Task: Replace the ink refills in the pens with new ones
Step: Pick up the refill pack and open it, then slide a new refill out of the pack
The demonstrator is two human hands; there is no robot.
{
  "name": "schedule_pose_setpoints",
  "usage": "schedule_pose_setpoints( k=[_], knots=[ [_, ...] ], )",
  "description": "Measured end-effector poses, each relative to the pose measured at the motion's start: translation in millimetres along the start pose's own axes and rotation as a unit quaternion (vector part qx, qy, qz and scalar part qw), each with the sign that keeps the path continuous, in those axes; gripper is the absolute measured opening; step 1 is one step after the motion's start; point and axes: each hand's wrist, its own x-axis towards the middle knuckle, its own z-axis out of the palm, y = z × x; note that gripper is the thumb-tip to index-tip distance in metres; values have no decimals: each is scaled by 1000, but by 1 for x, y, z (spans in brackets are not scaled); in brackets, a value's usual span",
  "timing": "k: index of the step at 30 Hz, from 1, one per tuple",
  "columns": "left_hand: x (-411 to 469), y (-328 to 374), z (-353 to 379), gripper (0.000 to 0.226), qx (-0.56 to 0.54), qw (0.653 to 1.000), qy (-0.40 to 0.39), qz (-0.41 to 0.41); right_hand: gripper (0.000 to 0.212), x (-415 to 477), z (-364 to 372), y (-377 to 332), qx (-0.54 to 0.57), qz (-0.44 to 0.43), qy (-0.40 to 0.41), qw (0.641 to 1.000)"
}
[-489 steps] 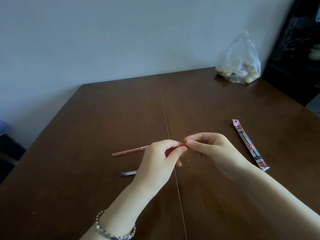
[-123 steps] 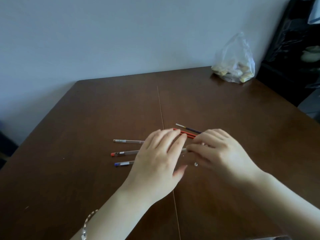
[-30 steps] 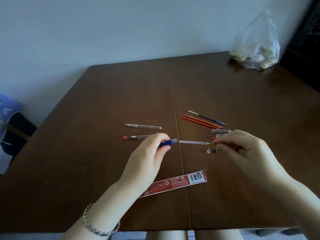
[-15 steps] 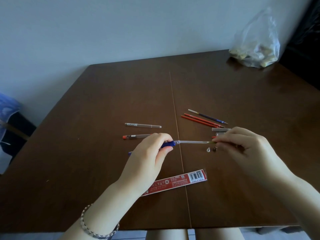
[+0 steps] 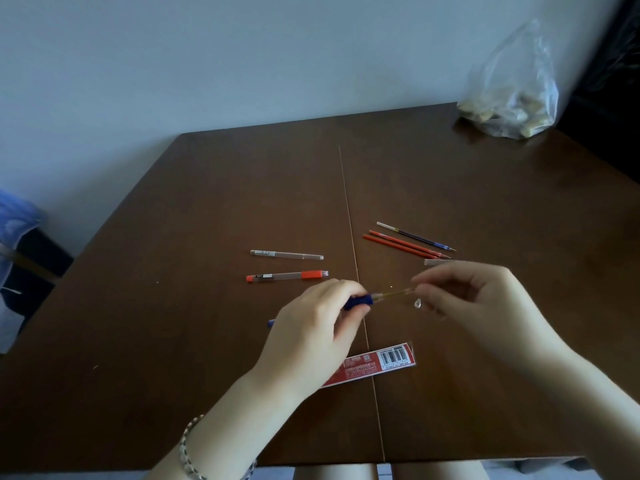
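My left hand (image 5: 311, 337) grips a blue pen barrel (image 5: 358, 302) by its blue grip, just above the table. My right hand (image 5: 485, 306) pinches the outer end of a thin refill (image 5: 394, 294) whose other end is inside the barrel's mouth. A small clear tip piece (image 5: 417, 303) lies under my right fingers. A red pen (image 5: 287, 276) and a clear pen (image 5: 286, 255) lie to the left beyond my hands. Two red refills (image 5: 401, 244) and a blue refill (image 5: 415, 236) lie to the right. A clear tube (image 5: 433, 262) shows behind my right hand.
A red refill wrapper with a barcode (image 5: 374, 364) lies near the front edge of the brown table (image 5: 207, 202). A clear plastic bag (image 5: 512, 98) sits at the far right corner. A wall runs behind the table. A blue item (image 5: 14, 223) stands off the left side.
The refill has gone deeper into the blue barrel: less of it shows between my hands, and my right hand has moved left toward my left hand.
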Motion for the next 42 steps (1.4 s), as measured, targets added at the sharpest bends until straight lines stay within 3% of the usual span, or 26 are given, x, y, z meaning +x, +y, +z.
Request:
schedule_pose_setpoints(
  k=[4,8,10,15,19,21,23,27,30,34,38,42],
  knots=[
    [0,6,3,26,-8,999,-23,35,20,-8,17,-3,32,13,-54,998],
    [0,7,4,25,14,998,-13,59,5,-9,28,-1,131,88,-44,986],
    [0,8,6,26,33,997,-11,73,7,-8,27,-1,137,111,-69,982],
    [1,7,10,31,-7,998,-33,60,14,-9,23,3,83,42,-75,993],
    [5,8,12,23,-146,985,-90,-19,14,-13,19,13,-11,-66,-67,996],
    [6,-2,11,14,-217,963,-111,-113,10,-15,8,17,-43,-105,-27,993],
    [4,-18,5,15,-240,944,-97,-204,10,-12,-12,23,-49,-88,38,994],
    [3,-33,2,11,-68,979,-29,-189,8,10,-34,49,-175,15,67,982],
    [7,-29,9,18,27,990,-51,-130,13,38,-38,72,-205,79,115,969],
    [12,-37,16,18,59,988,-69,-122,20,69,-41,89,-212,132,110,962],
    [13,-46,20,18,59,988,-66,-125,27,75,-40,90,-221,131,97,961],
    [13,-49,20,23,66,990,-53,-112,22,61,-36,75,-228,75,112,964]
  ],
)
